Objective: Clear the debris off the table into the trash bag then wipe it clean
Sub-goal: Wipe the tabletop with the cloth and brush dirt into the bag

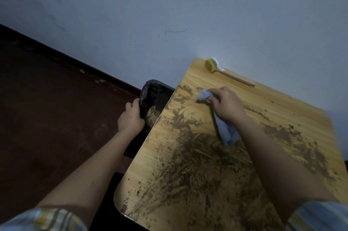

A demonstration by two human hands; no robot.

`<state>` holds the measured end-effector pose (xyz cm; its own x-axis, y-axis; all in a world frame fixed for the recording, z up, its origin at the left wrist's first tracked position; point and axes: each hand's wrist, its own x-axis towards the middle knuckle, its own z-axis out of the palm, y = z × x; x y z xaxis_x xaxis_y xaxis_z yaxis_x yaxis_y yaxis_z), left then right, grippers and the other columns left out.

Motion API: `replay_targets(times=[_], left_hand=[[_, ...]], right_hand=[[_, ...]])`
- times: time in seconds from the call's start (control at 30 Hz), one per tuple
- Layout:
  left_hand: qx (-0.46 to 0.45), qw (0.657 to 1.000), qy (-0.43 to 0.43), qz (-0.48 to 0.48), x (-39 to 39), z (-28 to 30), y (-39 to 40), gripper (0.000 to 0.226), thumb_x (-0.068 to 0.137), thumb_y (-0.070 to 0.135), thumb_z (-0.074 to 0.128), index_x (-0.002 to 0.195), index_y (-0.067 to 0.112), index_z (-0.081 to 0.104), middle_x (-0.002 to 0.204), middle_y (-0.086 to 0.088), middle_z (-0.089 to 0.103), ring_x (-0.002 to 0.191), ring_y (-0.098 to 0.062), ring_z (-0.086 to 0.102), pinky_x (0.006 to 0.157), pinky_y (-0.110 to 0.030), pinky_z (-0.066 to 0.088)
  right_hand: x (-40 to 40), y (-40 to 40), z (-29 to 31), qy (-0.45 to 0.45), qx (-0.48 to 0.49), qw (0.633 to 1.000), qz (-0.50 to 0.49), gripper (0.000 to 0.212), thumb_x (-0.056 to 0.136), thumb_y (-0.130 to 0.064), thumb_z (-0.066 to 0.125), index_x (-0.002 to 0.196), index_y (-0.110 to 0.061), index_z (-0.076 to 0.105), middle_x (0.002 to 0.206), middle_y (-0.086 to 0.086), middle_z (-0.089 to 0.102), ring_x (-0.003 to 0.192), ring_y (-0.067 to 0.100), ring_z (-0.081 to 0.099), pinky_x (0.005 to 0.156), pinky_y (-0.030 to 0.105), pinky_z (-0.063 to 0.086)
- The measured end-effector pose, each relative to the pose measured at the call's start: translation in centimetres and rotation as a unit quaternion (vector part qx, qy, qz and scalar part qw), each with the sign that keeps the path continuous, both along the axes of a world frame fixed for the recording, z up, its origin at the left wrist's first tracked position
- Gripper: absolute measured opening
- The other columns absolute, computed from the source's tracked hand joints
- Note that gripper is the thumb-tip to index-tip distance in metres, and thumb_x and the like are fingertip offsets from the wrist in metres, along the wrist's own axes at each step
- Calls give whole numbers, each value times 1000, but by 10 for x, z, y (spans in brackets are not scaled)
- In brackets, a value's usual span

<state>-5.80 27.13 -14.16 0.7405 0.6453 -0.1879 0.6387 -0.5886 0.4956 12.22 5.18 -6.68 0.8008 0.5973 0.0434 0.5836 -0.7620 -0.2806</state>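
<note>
My right hand [227,103] grips a pale blue cloth [225,129] against the table [293,110], near its far edge. My left hand [130,117] holds the rim of the black trash bag [150,91], which hangs just beside the table's left edge. Brown debris [188,164] is smeared across the table's near half. A brush [212,65] lies at the table's far corner.
</note>
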Motion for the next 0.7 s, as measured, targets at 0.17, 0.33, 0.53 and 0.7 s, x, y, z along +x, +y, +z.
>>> replay_targets(times=[0.17, 0.33, 0.53, 0.7], left_hand=[[0, 1000, -10, -3, 21, -7, 6, 64, 85, 4, 50, 143, 18, 27, 130, -15, 38, 98, -42, 55, 70, -38, 36], [-2, 1000, -15, -5, 35, -15, 12, 63, 87, 4, 49, 143, 20, 27, 130, -14, 38, 98, -41, 56, 69, -36, 36], [10, 1000, -12, -25, 45, -26, 18, 65, 86, 4, 49, 144, 21, 26, 128, -14, 39, 97, -41, 55, 68, -36, 36], [16, 1000, -11, -21, 49, -27, 25, 65, 84, 5, 49, 144, 21, 28, 128, -15, 39, 98, -43, 55, 70, -37, 35]], right_hand=[[45, 9, -2, -6, 18, 998, -66, 31, 98, -23, 49, 127, -20, 61, 118, 18, 58, 110, 38, 52, 81, 36, 42], [82, 18, -9, 17, 22, 990, -141, 34, 99, -25, 48, 131, -20, 59, 133, 15, 56, 121, 38, 49, 94, 42, 46], [92, 31, -36, 39, -63, 978, -196, 36, 104, -31, 34, 135, -24, 49, 136, 20, 39, 128, 44, 35, 93, 44, 38], [72, 55, -38, 21, -50, 996, -76, 35, 104, -29, 37, 136, -22, 51, 127, 20, 44, 104, 42, 49, 84, 42, 45]])
